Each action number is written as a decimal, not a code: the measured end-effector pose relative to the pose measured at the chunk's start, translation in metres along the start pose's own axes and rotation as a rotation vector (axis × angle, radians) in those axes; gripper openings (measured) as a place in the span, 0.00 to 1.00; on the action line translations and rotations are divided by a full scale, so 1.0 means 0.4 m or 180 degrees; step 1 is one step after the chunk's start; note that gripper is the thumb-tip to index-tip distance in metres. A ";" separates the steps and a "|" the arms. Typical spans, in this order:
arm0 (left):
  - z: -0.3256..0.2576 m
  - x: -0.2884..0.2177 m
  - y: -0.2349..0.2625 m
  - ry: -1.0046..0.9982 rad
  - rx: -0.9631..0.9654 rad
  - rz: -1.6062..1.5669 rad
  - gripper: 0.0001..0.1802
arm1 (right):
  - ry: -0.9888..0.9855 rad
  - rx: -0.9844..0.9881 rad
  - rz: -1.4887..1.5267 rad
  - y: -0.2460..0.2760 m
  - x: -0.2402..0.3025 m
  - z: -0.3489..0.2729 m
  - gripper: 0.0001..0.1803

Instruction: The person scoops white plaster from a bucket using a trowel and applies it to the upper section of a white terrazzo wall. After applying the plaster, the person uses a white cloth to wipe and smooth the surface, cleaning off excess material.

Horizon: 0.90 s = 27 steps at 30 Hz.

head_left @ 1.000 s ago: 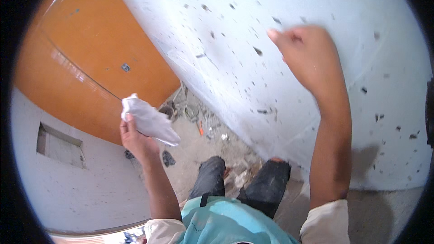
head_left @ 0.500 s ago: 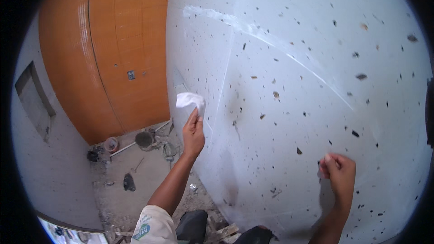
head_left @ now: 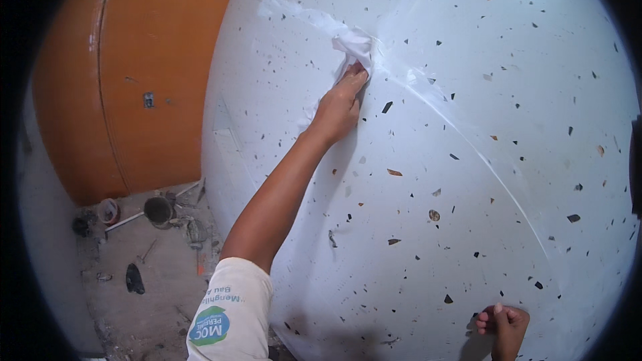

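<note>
White cloth (head_left: 353,43), one piece, is bunched in the left hand (head_left: 338,112), up at the pale streak (head_left: 301,15) on the speckled wall (head_left: 414,241). Left grip is narrow: cloth sits between fingers and wall, probably so finger pressure keeps it against the surface. Bunching likely gives a thicker pad, leaving a loose end above the fingertips. Left arm reaches well out, presumably because that spot is high and far from the body.

Right hand (head_left: 505,331) is low, close to the wall, fingers curled in; nothing visible in it. Contact with the wall: can't tell. Maybe held there for balance.

Counts: 2 hands, 1 cloth, 1 sleeve (head_left: 234,301) in view, 1 small wall box (head_left: 148,100) on the orange panel (head_left: 170,40). On the floor (head_left: 164,301), far corner: 1 dark bucket (head_left: 159,214), 1 pale tub (head_left: 108,211), 1 black round item (head_left: 81,226), 1 dark flat piece (head_left: 135,279) nearer. Pale rod (head_left: 125,222) by the bucket: one or two lengths, unclear. Wall chips: too many to count.
</note>
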<state>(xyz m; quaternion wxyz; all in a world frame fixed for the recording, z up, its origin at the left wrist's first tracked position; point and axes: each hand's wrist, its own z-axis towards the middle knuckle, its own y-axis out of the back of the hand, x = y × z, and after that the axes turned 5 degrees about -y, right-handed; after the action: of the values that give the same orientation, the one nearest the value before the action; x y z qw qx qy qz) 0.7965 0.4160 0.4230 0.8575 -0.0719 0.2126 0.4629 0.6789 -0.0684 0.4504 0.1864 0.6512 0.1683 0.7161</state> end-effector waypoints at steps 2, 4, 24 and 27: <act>-0.038 0.040 -0.016 0.0145 0.0148 0.0159 0.30 | 0.0001 -0.0082 -0.0070 -0.013 0.014 -0.001 0.15; -0.115 0.091 -0.009 0.0352 0.0229 0.0462 0.29 | 0.0004 -0.0128 -0.0077 -0.026 0.022 0.006 0.16; -0.344 0.233 0.032 0.1494 -0.0282 -0.0676 0.20 | 0.0037 -0.0321 0.0070 -0.022 0.017 -0.009 0.17; -0.237 0.075 0.058 0.1669 -0.0947 -0.1261 0.19 | 0.0125 -0.0112 0.0124 -0.020 0.000 0.025 0.17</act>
<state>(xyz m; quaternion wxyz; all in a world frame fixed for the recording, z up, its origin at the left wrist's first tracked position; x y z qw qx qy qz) 0.7635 0.4217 0.3265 0.8270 -0.3521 0.3377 0.2794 0.6892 -0.0614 0.4475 0.1805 0.6368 0.1466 0.7351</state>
